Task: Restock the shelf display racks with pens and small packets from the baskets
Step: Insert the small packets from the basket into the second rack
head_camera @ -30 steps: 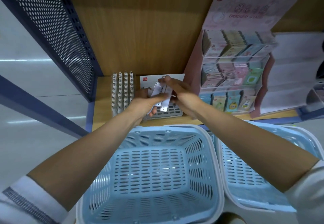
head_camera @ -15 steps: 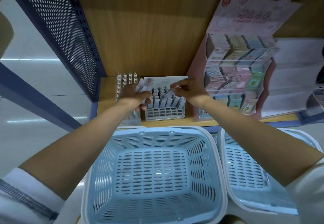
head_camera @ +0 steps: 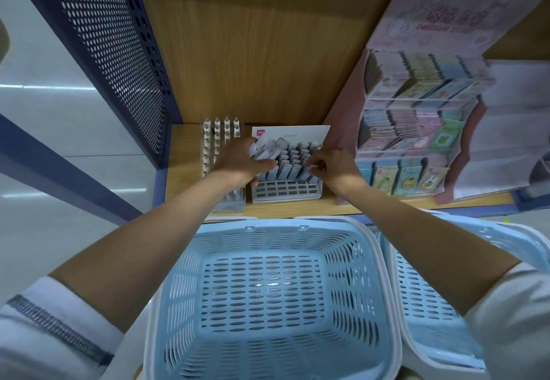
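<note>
While my left hand (head_camera: 242, 161) clutches a bundle of packets (head_camera: 268, 148), my right hand (head_camera: 334, 167) pinches one at the grid rack (head_camera: 285, 192), whose slots hold upright rows.

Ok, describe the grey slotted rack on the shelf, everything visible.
The grey rack looks plastic, its front wall a grid of openings. Stepped rows hold upright packets; a white header card rises behind. It stands on the wooden shelf between the pen rack and sticker display. The left hand holds a bunch of packets over it; the right hand pinches one packet at its right side.
</note>
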Demonstrator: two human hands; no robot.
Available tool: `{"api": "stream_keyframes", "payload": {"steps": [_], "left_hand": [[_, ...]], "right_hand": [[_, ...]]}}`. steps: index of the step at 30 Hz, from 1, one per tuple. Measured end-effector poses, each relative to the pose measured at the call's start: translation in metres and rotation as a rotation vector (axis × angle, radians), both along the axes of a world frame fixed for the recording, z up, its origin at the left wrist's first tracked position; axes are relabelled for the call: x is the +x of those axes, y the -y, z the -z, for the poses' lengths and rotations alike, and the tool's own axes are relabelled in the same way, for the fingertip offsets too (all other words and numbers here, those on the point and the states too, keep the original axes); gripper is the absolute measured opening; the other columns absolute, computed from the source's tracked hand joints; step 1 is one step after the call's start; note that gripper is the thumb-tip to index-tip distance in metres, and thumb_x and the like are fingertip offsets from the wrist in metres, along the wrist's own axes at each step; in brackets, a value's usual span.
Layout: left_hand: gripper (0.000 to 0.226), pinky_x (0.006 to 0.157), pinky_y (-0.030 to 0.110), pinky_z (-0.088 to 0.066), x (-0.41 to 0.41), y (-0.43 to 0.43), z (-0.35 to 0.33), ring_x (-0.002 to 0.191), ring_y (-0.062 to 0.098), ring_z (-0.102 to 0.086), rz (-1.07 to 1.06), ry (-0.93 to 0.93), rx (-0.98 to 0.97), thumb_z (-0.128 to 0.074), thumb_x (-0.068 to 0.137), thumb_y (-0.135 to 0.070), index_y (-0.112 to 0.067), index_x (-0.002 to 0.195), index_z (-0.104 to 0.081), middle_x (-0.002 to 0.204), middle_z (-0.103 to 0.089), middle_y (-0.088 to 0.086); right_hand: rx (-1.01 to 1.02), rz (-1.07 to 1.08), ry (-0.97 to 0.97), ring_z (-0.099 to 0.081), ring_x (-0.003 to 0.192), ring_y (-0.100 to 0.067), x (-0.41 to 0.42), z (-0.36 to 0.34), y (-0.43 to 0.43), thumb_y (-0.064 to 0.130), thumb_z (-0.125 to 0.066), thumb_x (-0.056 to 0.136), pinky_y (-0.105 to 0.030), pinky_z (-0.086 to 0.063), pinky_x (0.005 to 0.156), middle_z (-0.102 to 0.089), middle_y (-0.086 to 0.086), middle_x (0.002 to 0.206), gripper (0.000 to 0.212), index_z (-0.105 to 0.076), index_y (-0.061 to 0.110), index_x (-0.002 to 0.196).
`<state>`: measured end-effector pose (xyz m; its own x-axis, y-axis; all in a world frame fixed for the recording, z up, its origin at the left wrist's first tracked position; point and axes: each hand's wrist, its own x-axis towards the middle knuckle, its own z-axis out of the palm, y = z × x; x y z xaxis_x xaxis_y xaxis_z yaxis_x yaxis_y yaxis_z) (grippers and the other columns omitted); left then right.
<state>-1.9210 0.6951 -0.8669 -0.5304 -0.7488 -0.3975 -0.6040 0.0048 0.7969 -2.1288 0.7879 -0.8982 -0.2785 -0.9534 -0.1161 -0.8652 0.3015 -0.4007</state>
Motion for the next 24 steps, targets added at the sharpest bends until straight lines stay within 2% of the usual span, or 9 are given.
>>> {"api": "stream_keyframes", "payload": {"steps": [4,6,9,14,20,24], "left_hand": [[0.028,0.036,0.016,-0.035,-0.002,0.001,0.004,0.051,0.017,-0.063,0.011,-0.009,-0.019,-0.072,0.087,-0.028,-0.015,0.101,-0.052,0.083,-0.062,0.005],[0.028,0.036,0.017,-0.035,-0.003,0.002,0.005,0.050,0.017,-0.062,0.013,-0.020,-0.022,-0.072,0.087,-0.027,-0.014,0.102,-0.053,0.081,-0.062,0.006],[0.035,0.039,0.021,-0.036,-0.003,0.003,0.007,0.050,0.017,-0.062,0.006,-0.029,-0.030,-0.072,0.087,-0.029,-0.008,0.109,-0.055,0.081,-0.062,0.007],[0.053,0.044,0.020,-0.039,-0.001,0.004,0.013,0.051,0.015,-0.065,-0.002,-0.036,-0.027,-0.074,0.085,-0.032,-0.007,0.127,-0.053,0.099,-0.067,0.005],[0.062,0.043,0.018,-0.040,-0.001,0.007,0.018,0.050,0.013,-0.066,-0.012,-0.041,-0.011,-0.075,0.083,-0.035,-0.008,0.133,-0.051,0.119,-0.065,0.012],[0.064,0.037,0.013,-0.036,0.000,0.006,0.018,0.050,0.011,-0.065,-0.011,-0.036,-0.014,-0.075,0.083,-0.035,-0.008,0.134,-0.049,0.123,-0.063,0.014]], "right_hand": [[0.006,-0.060,-0.028,-0.065,0.087,-0.022,-0.006,-0.002,0.003,0.012,-0.070,0.084,-0.024,-0.048,0.078,-0.070,-0.007,0.098,0.015,-0.074,0.013,0.098],[0.021,-0.088,-0.045,-0.065,0.089,-0.023,-0.008,-0.003,0.003,0.012,-0.071,0.084,-0.022,-0.044,0.077,-0.070,-0.007,0.099,0.015,-0.073,0.013,0.099],[0.006,-0.071,-0.041,-0.065,0.089,-0.023,-0.006,0.000,0.002,0.013,-0.070,0.084,-0.026,-0.046,0.077,-0.070,-0.008,0.099,0.015,-0.073,0.012,0.099],[0.007,-0.092,-0.030,-0.064,0.089,-0.024,-0.001,0.000,0.005,0.015,-0.069,0.086,-0.023,-0.041,0.073,-0.069,-0.008,0.100,0.015,-0.072,0.009,0.099],[-0.047,-0.128,-0.058,-0.063,0.087,-0.028,0.001,0.010,-0.009,0.008,-0.072,0.080,-0.035,-0.050,0.071,-0.066,-0.009,0.096,0.011,-0.074,0.009,0.091],[-0.070,-0.058,-0.076,-0.062,0.085,-0.024,0.006,0.012,-0.001,0.009,-0.070,0.082,-0.027,-0.043,0.067,-0.066,-0.007,0.097,0.013,-0.068,0.009,0.094]]}}
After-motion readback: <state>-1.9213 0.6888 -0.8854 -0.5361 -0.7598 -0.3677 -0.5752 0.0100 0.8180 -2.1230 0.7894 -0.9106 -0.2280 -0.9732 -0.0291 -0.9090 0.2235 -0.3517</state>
